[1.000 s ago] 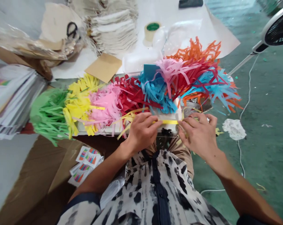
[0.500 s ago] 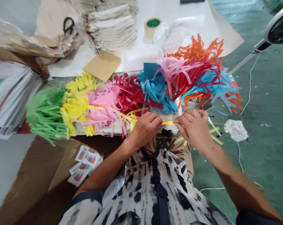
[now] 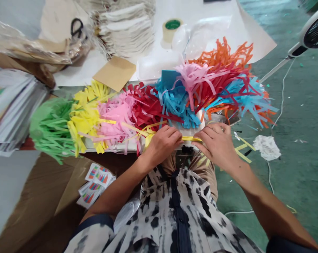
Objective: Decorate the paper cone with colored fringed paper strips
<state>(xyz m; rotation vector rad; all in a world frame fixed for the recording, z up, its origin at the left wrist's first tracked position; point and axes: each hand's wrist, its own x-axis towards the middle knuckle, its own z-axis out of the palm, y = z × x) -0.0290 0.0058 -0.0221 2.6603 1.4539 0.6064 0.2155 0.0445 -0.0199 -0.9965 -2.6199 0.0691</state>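
Note:
A yellow paper tassel lies along the table's front edge, its middle a narrow twisted band (image 3: 191, 138) that stretches between my two hands. My left hand (image 3: 163, 143) is closed on it, with loose yellow strips fanning out to the left. At the band's other end my right hand (image 3: 218, 143) holds it between fingers and thumb; more yellow strips (image 3: 243, 149) hang beyond. Behind my hands lies a row of fringed tassels: green (image 3: 52, 119), yellow (image 3: 85, 116), pink (image 3: 118, 112), red (image 3: 145, 105) and blue (image 3: 181, 102). Farther right, pink, red, blue and orange fringes (image 3: 224, 54) overlap in a heap.
Brown card (image 3: 115, 73), a tape roll (image 3: 172, 30), clear plastic packaging (image 3: 151, 66) and stacked white bundles (image 3: 126, 30) sit behind. Black-handled scissors (image 3: 77, 28) rest at back left, above packed sheets (image 3: 14, 109). A fan (image 3: 314, 31) stands right; printed cards (image 3: 95, 184) lie lower left.
My right hand has shifted slightly left along the twisted yellow band, and its thumb has moved away from the fingers. My left hand stays in place.

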